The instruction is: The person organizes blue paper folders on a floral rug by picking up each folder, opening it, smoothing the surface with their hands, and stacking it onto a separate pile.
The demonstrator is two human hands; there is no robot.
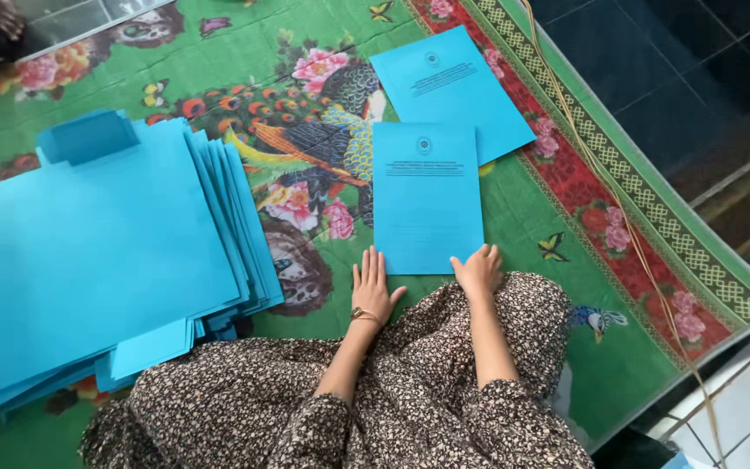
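A blue printed booklet cover (427,198) lies flat on a green flowered mat (557,217) in front of me. My left hand (373,287) rests flat on the mat with fingers spread, touching the booklet's lower left corner. My right hand (479,271) sits at the booklet's lower right edge, fingers curled over it. A second blue printed cover (449,82) lies behind it, partly tucked under its top right corner. My lap is covered by dark speckled cloth (410,391).
A large fanned stack of plain blue sheets (106,252) fills the left side. A thin cord (601,174) runs along the mat's red patterned border at the right. Beyond it are dark floor tiles (696,61). Another person's hand (2,17) shows at the top left.
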